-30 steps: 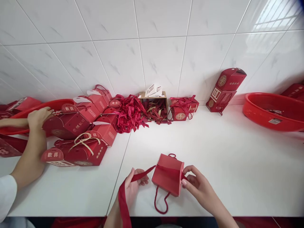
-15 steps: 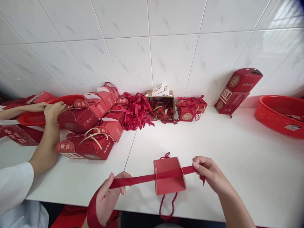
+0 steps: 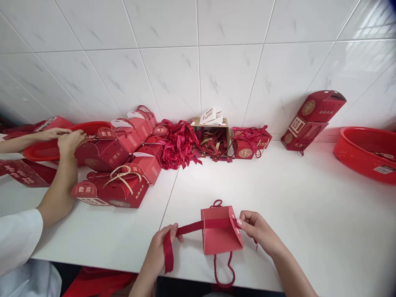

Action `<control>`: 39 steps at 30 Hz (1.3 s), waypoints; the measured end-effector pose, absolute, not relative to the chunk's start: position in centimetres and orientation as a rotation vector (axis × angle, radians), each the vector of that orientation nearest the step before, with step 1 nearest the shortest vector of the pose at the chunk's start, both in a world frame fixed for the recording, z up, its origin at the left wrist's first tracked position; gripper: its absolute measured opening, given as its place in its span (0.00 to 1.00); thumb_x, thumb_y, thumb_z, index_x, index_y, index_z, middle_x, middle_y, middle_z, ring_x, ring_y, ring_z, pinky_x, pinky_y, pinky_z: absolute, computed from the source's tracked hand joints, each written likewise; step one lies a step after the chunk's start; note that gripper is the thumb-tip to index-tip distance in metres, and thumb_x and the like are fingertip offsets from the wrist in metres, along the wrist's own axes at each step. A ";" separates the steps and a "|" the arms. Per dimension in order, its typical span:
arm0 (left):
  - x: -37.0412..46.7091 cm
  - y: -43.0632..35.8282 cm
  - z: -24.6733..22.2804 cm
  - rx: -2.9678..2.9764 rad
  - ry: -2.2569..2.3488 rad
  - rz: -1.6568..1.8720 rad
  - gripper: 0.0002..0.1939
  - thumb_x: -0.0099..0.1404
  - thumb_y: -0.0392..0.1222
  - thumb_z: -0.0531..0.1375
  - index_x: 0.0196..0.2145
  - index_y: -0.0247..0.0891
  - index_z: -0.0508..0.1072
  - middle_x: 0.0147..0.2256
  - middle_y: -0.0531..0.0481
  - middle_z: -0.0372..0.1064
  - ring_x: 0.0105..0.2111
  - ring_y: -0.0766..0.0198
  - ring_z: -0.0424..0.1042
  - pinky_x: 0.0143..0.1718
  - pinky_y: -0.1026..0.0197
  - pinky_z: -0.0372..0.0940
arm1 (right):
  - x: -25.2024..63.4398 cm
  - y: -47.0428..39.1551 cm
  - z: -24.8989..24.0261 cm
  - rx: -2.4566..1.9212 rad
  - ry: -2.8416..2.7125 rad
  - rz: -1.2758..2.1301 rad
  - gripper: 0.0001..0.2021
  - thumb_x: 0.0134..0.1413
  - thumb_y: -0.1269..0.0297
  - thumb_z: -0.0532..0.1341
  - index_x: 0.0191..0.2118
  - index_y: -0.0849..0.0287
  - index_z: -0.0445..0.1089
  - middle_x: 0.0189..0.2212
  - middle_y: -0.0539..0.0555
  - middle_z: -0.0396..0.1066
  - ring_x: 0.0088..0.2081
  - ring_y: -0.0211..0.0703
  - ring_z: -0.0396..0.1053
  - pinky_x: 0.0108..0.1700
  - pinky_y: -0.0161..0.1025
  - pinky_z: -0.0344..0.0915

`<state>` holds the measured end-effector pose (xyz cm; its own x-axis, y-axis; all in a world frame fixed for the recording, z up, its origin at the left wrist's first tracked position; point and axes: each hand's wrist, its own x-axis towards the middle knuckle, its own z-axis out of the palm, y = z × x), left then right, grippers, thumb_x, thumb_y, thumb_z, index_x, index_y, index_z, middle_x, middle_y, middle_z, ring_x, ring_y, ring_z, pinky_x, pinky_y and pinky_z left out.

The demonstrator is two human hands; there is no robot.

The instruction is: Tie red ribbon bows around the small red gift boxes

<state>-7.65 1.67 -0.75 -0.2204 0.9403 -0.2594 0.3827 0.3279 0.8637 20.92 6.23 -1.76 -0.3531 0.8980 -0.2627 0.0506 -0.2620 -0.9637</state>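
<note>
The left hand (image 3: 160, 247) and right hand (image 3: 259, 231) hold in their fingers a dark-red fabric ribbon (image 3: 191, 227), which passes across the small red cardboard box (image 3: 220, 241) lying between them on the white bench (image 3: 291, 198).

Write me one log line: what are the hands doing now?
left hand: holding ribbon | right hand: pinching ribbon beside red box | red box: between both hands, ribbon across it

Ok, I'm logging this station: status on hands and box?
Left hand holding ribbon. Right hand pinching it too. Ribbon across box. Cord loop on near side.
</note>
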 end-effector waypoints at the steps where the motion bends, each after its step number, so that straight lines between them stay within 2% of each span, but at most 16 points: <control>1: -7.6 1.7 -1.0 1.250 1.792 0.858 0.25 0.57 0.62 0.57 0.14 0.41 0.70 0.23 0.48 0.67 0.30 0.54 0.67 0.34 0.58 0.60 | 20.9 6.2 -2.0 -1.210 -1.339 1.684 0.24 0.50 0.44 0.63 0.21 0.58 0.55 0.18 0.42 0.48 0.22 0.31 0.41 0.24 0.34 0.41; 6: -8.0 2.1 -2.3 1.480 2.006 0.831 0.19 0.56 0.55 0.61 0.14 0.42 0.71 0.27 0.47 0.70 0.34 0.51 0.67 0.40 0.54 0.58 | 22.2 6.1 -3.0 -1.339 -1.331 1.619 0.24 0.49 0.44 0.63 0.22 0.58 0.54 0.19 0.43 0.49 0.23 0.32 0.43 0.25 0.34 0.42; 9: -7.7 2.0 -2.8 1.503 2.064 0.789 0.19 0.57 0.54 0.60 0.14 0.42 0.71 0.27 0.47 0.70 0.35 0.50 0.67 0.43 0.51 0.56 | 23.1 5.9 -3.2 -1.429 -1.340 1.595 0.24 0.48 0.42 0.63 0.22 0.58 0.56 0.19 0.44 0.49 0.22 0.32 0.43 0.23 0.33 0.40; 13: -7.4 2.0 -2.6 1.450 2.093 0.869 0.18 0.55 0.55 0.61 0.15 0.42 0.71 0.28 0.46 0.70 0.38 0.48 0.66 0.46 0.49 0.56 | 23.3 5.7 -3.2 -1.436 -1.380 1.532 0.25 0.47 0.42 0.64 0.21 0.58 0.57 0.19 0.45 0.53 0.24 0.34 0.48 0.24 0.33 0.45; 16: -9.1 1.8 -2.1 1.148 1.931 1.024 0.18 0.52 0.59 0.63 0.21 0.42 0.74 0.31 0.47 0.71 0.38 0.50 0.67 0.43 0.54 0.61 | 23.5 5.7 -3.3 -1.485 -1.394 1.469 0.25 0.48 0.42 0.63 0.21 0.58 0.56 0.19 0.45 0.52 0.24 0.34 0.48 0.25 0.34 0.45; 18: -11.3 1.4 -1.8 0.847 1.828 1.153 0.21 0.50 0.63 0.64 0.24 0.40 0.73 0.27 0.50 0.69 0.33 0.56 0.67 0.37 0.59 0.63 | 23.9 5.6 -3.3 -1.561 -1.380 1.419 0.25 0.48 0.41 0.62 0.21 0.57 0.55 0.19 0.44 0.50 0.23 0.34 0.46 0.25 0.34 0.44; 20: -13.8 0.8 -1.7 0.638 1.786 1.254 0.24 0.46 0.64 0.65 0.20 0.40 0.68 0.20 0.54 0.60 0.26 0.62 0.62 0.32 0.62 0.63 | 24.5 5.3 -3.0 -1.615 -1.360 1.387 0.25 0.48 0.40 0.61 0.21 0.57 0.54 0.19 0.44 0.49 0.23 0.34 0.45 0.24 0.35 0.43; 22: -15.7 0.2 -1.5 0.625 1.741 1.250 0.23 0.46 0.63 0.67 0.21 0.40 0.68 0.18 0.56 0.56 0.24 0.64 0.58 0.30 0.63 0.62 | 25.0 5.1 -2.7 -1.618 -1.360 1.384 0.24 0.49 0.41 0.61 0.22 0.57 0.55 0.19 0.45 0.49 0.23 0.34 0.45 0.24 0.35 0.43; 28: -15.7 0.0 -1.4 0.828 1.903 0.997 0.28 0.51 0.67 0.61 0.15 0.39 0.65 0.19 0.52 0.60 0.24 0.61 0.60 0.30 0.61 0.61 | 25.7 5.1 -3.1 -1.684 -1.370 1.159 0.22 0.47 0.43 0.62 0.21 0.57 0.60 0.17 0.45 0.52 0.22 0.35 0.49 0.23 0.35 0.48; 30: -14.7 0.5 -1.8 0.953 2.023 0.935 0.25 0.50 0.66 0.62 0.18 0.39 0.68 0.21 0.52 0.63 0.25 0.59 0.63 0.31 0.59 0.61 | 25.9 5.2 -3.6 -1.732 -1.404 1.050 0.20 0.47 0.43 0.62 0.24 0.56 0.64 0.18 0.46 0.55 0.22 0.37 0.53 0.23 0.36 0.53; 31: -14.2 0.7 -2.0 1.028 2.100 0.941 0.24 0.49 0.65 0.62 0.23 0.39 0.71 0.23 0.51 0.66 0.27 0.57 0.64 0.32 0.59 0.62 | 26.0 5.2 -3.8 -1.751 -1.429 0.960 0.18 0.47 0.43 0.62 0.28 0.55 0.67 0.21 0.48 0.60 0.24 0.40 0.57 0.25 0.37 0.57; 33: -13.1 0.9 -2.5 1.168 2.290 1.026 0.25 0.47 0.62 0.64 0.35 0.40 0.73 0.31 0.48 0.69 0.33 0.53 0.67 0.36 0.56 0.63 | 25.9 4.9 -4.0 -1.765 -1.468 0.706 0.20 0.47 0.44 0.63 0.38 0.54 0.71 0.34 0.54 0.68 0.36 0.49 0.65 0.33 0.42 0.64; 35: -11.9 0.5 -2.8 1.233 2.407 1.130 0.25 0.49 0.60 0.64 0.39 0.40 0.73 0.34 0.46 0.68 0.35 0.51 0.67 0.38 0.55 0.63 | 25.6 4.1 -3.8 -1.735 -1.485 0.519 0.21 0.49 0.45 0.62 0.45 0.53 0.70 0.46 0.58 0.67 0.46 0.55 0.64 0.39 0.46 0.66; 36: -11.2 0.1 -2.7 1.226 2.384 1.156 0.22 0.51 0.59 0.63 0.37 0.40 0.73 0.34 0.46 0.69 0.35 0.52 0.67 0.38 0.55 0.63 | 25.2 3.5 -3.5 -1.705 -1.501 0.517 0.19 0.52 0.46 0.61 0.44 0.53 0.70 0.46 0.58 0.67 0.46 0.54 0.65 0.39 0.45 0.66; 37: -10.4 -0.3 -2.5 1.219 2.290 1.160 0.19 0.53 0.59 0.61 0.34 0.40 0.74 0.32 0.46 0.69 0.34 0.52 0.67 0.38 0.56 0.63 | 24.7 2.9 -3.3 -1.668 -1.528 0.586 0.17 0.55 0.47 0.59 0.42 0.54 0.71 0.42 0.57 0.68 0.42 0.51 0.66 0.37 0.43 0.65; 39: -8.8 -1.3 -1.9 1.298 1.954 1.067 0.17 0.58 0.57 0.59 0.27 0.41 0.77 0.28 0.47 0.71 0.31 0.54 0.68 0.38 0.56 0.63 | 23.4 1.8 -2.8 -1.579 -1.594 0.853 0.18 0.61 0.48 0.53 0.34 0.56 0.71 0.28 0.53 0.67 0.30 0.44 0.65 0.31 0.38 0.63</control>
